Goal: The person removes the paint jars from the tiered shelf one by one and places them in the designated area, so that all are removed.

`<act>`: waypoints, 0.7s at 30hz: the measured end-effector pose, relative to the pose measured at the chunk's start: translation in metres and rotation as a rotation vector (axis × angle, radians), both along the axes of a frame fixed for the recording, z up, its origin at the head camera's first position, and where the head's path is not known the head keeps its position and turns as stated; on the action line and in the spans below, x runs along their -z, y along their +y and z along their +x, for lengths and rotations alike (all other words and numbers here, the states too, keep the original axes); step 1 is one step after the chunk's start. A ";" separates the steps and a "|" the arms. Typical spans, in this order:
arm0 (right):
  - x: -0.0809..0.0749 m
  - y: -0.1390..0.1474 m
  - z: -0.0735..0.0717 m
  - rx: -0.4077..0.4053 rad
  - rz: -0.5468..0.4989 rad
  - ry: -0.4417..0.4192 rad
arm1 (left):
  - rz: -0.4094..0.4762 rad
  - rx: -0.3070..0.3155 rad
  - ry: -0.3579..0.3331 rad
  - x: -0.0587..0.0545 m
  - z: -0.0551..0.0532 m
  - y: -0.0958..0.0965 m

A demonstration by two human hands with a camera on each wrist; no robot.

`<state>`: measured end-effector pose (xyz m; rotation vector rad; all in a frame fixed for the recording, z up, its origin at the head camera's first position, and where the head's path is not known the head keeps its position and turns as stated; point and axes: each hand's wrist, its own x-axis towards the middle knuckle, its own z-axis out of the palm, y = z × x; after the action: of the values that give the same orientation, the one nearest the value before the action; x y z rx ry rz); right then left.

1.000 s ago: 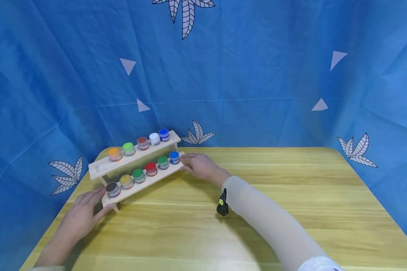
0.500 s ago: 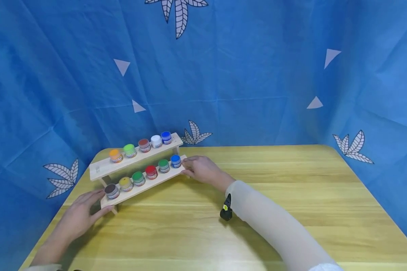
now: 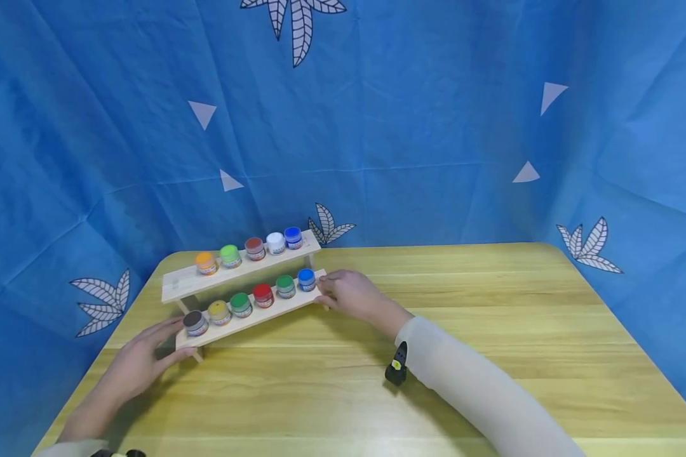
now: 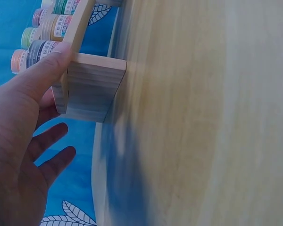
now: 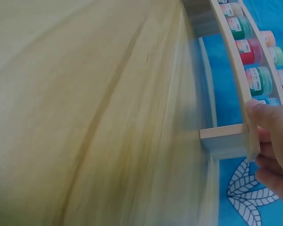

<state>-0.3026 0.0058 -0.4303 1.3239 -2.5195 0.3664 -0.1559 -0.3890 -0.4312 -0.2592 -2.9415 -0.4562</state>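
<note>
A two-tier wooden rack (image 3: 178, 284) stands at an angle on the left side of the table, carrying several small paint jars with coloured lids. My left hand (image 3: 137, 362) pinches the left end of its lower shelf, thumb (image 4: 54, 61) at the front, beside the dark brown-lidded jar (image 3: 195, 323). In the left wrist view two fingers hang free below the rack's leg (image 4: 92, 84). My right hand (image 3: 351, 295) grips the shelf's other end, close to a blue-lidded jar (image 3: 306, 280); its thumb (image 5: 259, 109) lies on the front edge in the right wrist view.
The light wooden table (image 3: 491, 355) extends to the right and toward me. A blue cloth (image 3: 434, 127) with leaf and triangle prints hangs behind the table and along both sides. A small black device (image 3: 397, 365) sits at the right sleeve's cuff.
The rack, with its jars, has shifted a little to the right and toward me, both hands keeping hold of its ends. The head view has also turned slightly.
</note>
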 end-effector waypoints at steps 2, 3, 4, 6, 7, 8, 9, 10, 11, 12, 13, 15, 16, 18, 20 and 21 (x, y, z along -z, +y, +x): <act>0.001 0.004 0.002 -0.014 0.004 0.019 | 0.006 0.002 -0.012 0.000 -0.002 0.000; 0.001 0.006 0.002 -0.021 0.005 0.025 | 0.008 0.002 -0.021 0.001 -0.003 0.001; 0.001 0.008 0.003 -0.027 0.006 0.028 | 0.007 0.000 -0.029 0.001 -0.004 0.001; 0.001 0.013 0.006 -0.038 0.008 0.036 | 0.010 -0.003 -0.046 0.001 -0.005 0.002; 0.001 0.016 0.007 -0.044 0.008 0.041 | 0.008 0.002 -0.052 0.001 -0.006 0.003; 0.000 0.018 0.009 -0.050 0.008 0.044 | 0.009 0.006 -0.055 0.001 -0.007 0.003; 0.000 0.020 0.011 -0.054 0.011 0.049 | 0.010 0.009 -0.058 0.001 -0.008 0.004; -0.001 0.023 0.013 -0.057 0.015 0.054 | 0.011 0.013 -0.060 0.000 -0.008 0.005; -0.001 0.025 0.015 -0.061 0.018 0.056 | 0.015 0.018 -0.061 0.000 -0.009 0.006; -0.002 0.028 0.017 -0.064 0.020 0.058 | 0.015 0.024 -0.062 0.000 -0.010 0.007; -0.002 0.030 0.019 -0.066 0.024 0.059 | 0.018 0.031 -0.065 0.000 -0.011 0.007; -0.002 0.034 0.023 -0.064 0.032 0.061 | 0.028 0.040 -0.071 0.000 -0.012 0.009; -0.002 0.036 0.025 -0.063 0.032 0.064 | 0.034 0.045 -0.073 0.000 -0.013 0.009; -0.001 0.040 0.028 -0.062 0.027 0.069 | 0.043 0.053 -0.086 0.001 -0.014 0.010; 0.000 0.044 0.030 -0.063 0.016 0.077 | 0.054 0.061 -0.095 0.001 -0.016 0.012; 0.000 0.046 0.031 -0.063 0.008 0.078 | 0.054 0.063 -0.101 0.001 -0.018 0.012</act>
<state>-0.2711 0.0519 -0.4304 1.3955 -2.4224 0.3116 -0.1736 -0.3766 -0.4321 -0.3323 -3.0209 -0.5729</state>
